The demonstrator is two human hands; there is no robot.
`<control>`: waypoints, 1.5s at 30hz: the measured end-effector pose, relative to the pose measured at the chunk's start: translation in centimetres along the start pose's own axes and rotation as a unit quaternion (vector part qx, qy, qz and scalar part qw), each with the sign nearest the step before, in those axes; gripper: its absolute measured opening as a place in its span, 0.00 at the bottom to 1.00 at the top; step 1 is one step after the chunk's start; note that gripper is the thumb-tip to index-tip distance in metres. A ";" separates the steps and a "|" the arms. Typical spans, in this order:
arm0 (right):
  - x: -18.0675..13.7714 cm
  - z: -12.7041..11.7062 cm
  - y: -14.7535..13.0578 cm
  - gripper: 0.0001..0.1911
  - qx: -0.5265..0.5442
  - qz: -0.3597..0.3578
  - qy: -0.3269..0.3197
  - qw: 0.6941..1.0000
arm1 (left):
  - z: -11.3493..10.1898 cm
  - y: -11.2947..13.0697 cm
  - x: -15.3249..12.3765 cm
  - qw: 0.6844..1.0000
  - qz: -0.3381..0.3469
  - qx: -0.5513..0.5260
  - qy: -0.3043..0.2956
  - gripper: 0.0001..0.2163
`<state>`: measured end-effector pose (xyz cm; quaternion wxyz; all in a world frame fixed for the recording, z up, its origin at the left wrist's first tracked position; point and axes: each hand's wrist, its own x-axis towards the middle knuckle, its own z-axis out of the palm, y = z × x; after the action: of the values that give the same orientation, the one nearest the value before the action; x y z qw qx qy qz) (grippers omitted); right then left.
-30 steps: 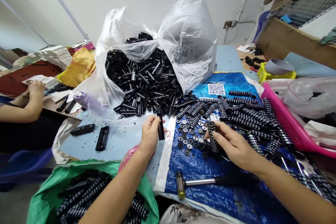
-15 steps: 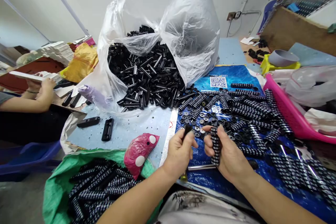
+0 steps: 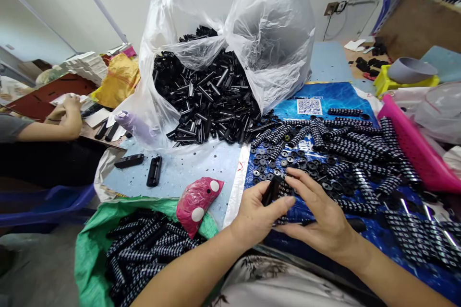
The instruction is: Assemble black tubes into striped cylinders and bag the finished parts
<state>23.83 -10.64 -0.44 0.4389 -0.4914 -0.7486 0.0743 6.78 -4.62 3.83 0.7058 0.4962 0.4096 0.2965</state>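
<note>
My left hand [image 3: 257, 213] is closed around a black plastic casing [image 3: 272, 191], its thumb reaching across toward my right hand. Between the two hands is a black-and-white patterned roller [image 3: 284, 188], largely covered by fingers. My right hand [image 3: 320, 213] spans this roller, fingers at its upper end and thumb at its lower end. Whether the roller sits inside the casing or beside it, I cannot tell. Small black discs [image 3: 311, 165] lie just beyond my fingers, and more patterned rollers [image 3: 355, 146] are heaped to the right on the blue sheet [image 3: 259, 182].
A plastic bag [image 3: 273, 48] spills black casings [image 3: 216, 100] at the back. A pink pouch [image 3: 198, 204] lies beside a green sack [image 3: 88, 254] of patterned pieces. Two black casings [image 3: 154, 171] rest at left. At right stands a pink basket [image 3: 414, 144]. Another person's hands [image 3: 68, 108] are far left.
My hands have come together, bringing the patterned roller against the black casing. My right fingers have shifted to its ends. A metal rod seen below my hands is now hidden. The view has shifted slightly.
</note>
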 end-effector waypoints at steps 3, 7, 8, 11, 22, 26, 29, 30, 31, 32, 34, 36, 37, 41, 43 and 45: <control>0.3 0.0 -0.8 0.49 -0.016 -0.008 0.031 0.999 | 0.3 -0.4 0.2 0.999 0.001 0.004 0.050 0.24; 0.8 0.1 -1.8 0.48 -0.021 -0.041 0.036 0.998 | 0.8 -0.8 0.3 0.997 0.051 -0.003 0.060 0.21; 0.8 0.2 -1.9 0.48 -0.025 -0.046 0.040 0.998 | 0.9 -0.8 0.3 0.997 0.052 -0.025 0.054 0.20; 0.6 0.3 -1.8 0.48 -0.033 -0.044 0.051 0.997 | 0.8 -0.3 0.2 0.989 -0.010 -0.146 0.023 0.17; -1.7 0.4 -0.8 0.52 -0.016 0.037 -0.047 0.998 | -2.6 -1.1 0.7 0.971 -0.151 -0.176 -0.056 0.24; -4.8 0.1 0.3 0.20 -0.108 0.003 -0.116 0.987 | -5.7 -2.2 0.6 0.988 0.031 0.151 0.030 0.12; -5.7 -0.1 0.4 0.09 -0.141 0.004 -0.091 0.986 | -7.8 -2.0 0.7 0.909 0.067 0.411 0.030 0.08; -5.6 -0.1 0.3 0.09 -0.143 0.014 -0.070 0.987 | -8.2 -1.8 0.8 0.888 0.054 0.455 0.019 0.08; -5.2 -0.2 0.1 0.10 -0.140 0.021 -0.047 0.989 | -8.5 -1.6 0.9 0.878 0.035 0.477 0.004 0.08; -4.7 -0.2 -0.1 0.11 -0.133 0.025 -0.021 0.991 | -8.7 -1.4 1.1 0.876 0.014 0.481 -0.011 0.09; -3.4 -0.1 -0.4 0.14 -0.118 0.023 0.021 0.992 | -8.8 -1.3 1.6 0.889 -0.030 0.456 -0.033 0.12; -2.4 0.3 -0.4 0.14 -0.122 0.007 0.021 0.992 | -8.7 -1.6 2.0 0.906 -0.059 0.418 -0.040 0.13; -2.0 0.6 -0.3 0.13 -0.137 0.001 0.004 0.991 | -8.7 -1.7 2.1 0.912 -0.064 0.403 -0.036 0.13; -1.0 1.5 -0.5 0.11 -0.178 0.006 -0.066 0.982 | -9.0 -2.3 2.7 0.928 -0.058 0.366 -0.038 0.14; -0.7 1.3 -1.1 0.14 -0.119 -0.005 -0.047 0.992 | -9.3 -2.2 3.2 0.928 -0.060 0.363 -0.057 0.14; -0.5 1.1 -1.9 0.18 -0.054 -0.035 -0.021 0.998 | -9.5 -1.9 3.7 0.918 -0.068 0.383 -0.073 0.16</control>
<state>21.82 -11.70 -0.35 0.3981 -0.4865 -0.7772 0.0290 0.35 2.15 -0.69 0.5080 0.7199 0.4720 0.0309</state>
